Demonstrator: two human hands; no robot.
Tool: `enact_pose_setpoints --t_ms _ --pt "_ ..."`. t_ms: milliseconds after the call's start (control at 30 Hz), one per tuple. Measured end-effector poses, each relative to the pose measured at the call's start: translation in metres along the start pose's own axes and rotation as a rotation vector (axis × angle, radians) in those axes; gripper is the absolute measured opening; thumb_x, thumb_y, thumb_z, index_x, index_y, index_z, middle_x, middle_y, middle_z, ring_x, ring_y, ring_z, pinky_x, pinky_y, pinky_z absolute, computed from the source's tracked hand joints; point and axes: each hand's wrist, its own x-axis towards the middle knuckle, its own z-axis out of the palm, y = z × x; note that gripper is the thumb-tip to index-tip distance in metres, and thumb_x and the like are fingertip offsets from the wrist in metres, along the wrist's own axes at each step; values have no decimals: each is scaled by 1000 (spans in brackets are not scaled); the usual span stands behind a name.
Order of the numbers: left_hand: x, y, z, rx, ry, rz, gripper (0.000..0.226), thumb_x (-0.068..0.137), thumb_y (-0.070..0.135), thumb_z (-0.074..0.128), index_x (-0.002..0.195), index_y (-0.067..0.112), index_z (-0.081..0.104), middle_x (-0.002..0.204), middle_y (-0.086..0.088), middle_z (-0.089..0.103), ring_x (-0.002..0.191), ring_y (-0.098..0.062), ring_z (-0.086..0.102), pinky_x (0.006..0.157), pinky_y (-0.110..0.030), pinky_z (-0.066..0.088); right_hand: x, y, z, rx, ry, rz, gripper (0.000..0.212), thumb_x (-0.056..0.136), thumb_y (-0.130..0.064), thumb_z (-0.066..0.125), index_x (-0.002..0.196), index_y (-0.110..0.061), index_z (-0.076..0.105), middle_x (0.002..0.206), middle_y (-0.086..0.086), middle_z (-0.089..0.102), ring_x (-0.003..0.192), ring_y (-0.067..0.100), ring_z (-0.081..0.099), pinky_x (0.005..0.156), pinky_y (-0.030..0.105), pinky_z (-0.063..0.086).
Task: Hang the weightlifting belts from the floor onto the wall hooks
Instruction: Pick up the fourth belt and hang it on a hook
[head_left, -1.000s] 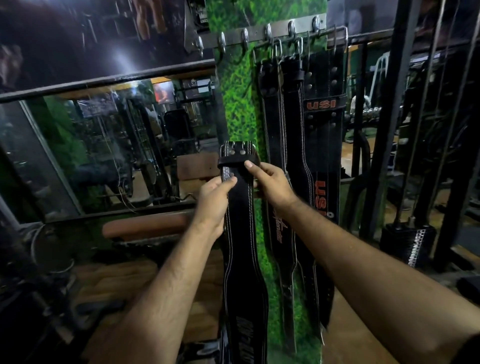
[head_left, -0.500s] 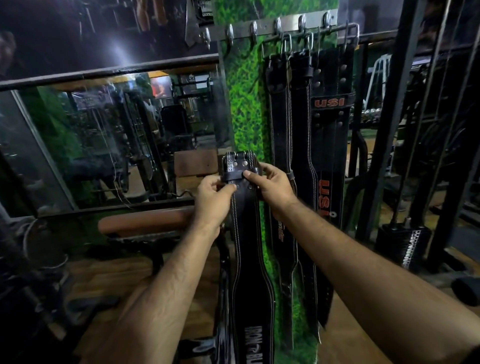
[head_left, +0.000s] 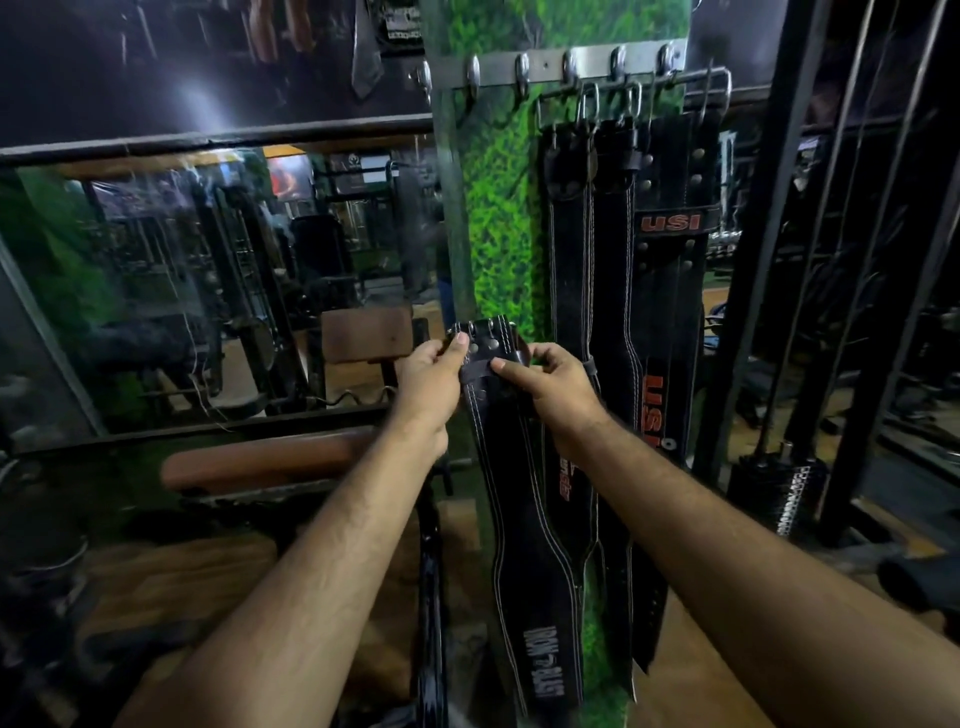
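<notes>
Hanging belt (head_left: 524, 499), buckle end in both hands' grip

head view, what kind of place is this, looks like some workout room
Most likely a gym: weightlifting belts hang from a hook rail, a weight stack stands at right, and a padded bench sits below the mirror.

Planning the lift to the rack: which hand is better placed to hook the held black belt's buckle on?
Probably the left hand: it pinches the black leather belt's metal buckle end, below the free hooks on the steel hook rail. The right hand grips lower, at the loop.
</notes>
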Motion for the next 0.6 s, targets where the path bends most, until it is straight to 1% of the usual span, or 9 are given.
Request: enact_pose_setpoints --t_ms 67,133,200,300,367,433,500,567,600 --pt "4 -1 4 52 -13 58 22 98 36 59 88 20 69 99 -8 75 98 -27 70 85 -43 56 7 -5 -4 -54 -15 -28 43 86 -8 77 123 3 59 99 17 74 81 23 69 69 34 60" --pt "9 0 10 91 -17 124 25 97 35 58 90 14 70 102 -18 74 94 -30 69 91 -55 56 17 -11 -9 -123 -31 -73 35 89 -10 75 121 -5 62 96 5 73 81 16 70 68 30 61" --pt "13 3 17 114 -3 192 29 98 33 56 94 7 68 105 -25 71 90 -28 66 93 -59 54 29 -17 -13 -166 -51 -120 28 91 -11 73 117 -9 63 98 4 72 82 16 69 70 34 60" --pt "22 11 33 165 35 250 29 95 40 56 100 14 69 102 -17 73 97 -27 70 91 -57 55 43 -27 -18 -190 -56 -170 24 93 -14 71 116 -12 63 99 5 72 82 19 70 72 42 61" --pt "29 18 44 189 84 278 35 89 48 58 109 22 67 106 -6 74 102 -26 70 94 -54 56 52 -35 -21 -203 -50 -206 22 95 -15 69 116 -15 62 95 3 70 76 17 67 68 42 59" --pt "38 27 55 206 124 325 36 93 41 61 122 19 63 107 -3 73 101 -22 70 94 -49 56 63 -45 -24 -219 -40 -254 20 97 -15 67 115 -15 61 94 3 68 72 18 64 64 40 57" --pt "46 39 63 243 151 393 33 97 34 61 125 16 63 102 0 74 96 -18 70 89 -40 58 74 -56 -26 -225 -47 -294 22 97 -16 66 118 -14 61 97 4 69 73 20 65 65 42 59" --pt "56 50 68 341 196 456 31 99 37 58 123 18 64 101 4 74 92 -15 69 78 -31 56 84 -67 -26 -223 -33 -328 24 97 -16 65 121 -13 62 97 0 70 72 11 68 66 37 61" --pt "61 55 71 376 204 493 31 100 38 56 121 19 65 101 4 73 91 -16 69 75 -30 55 90 -72 -25 -221 -18 -351 24 97 -16 65 121 -13 62 97 -1 70 73 7 69 66 35 61"
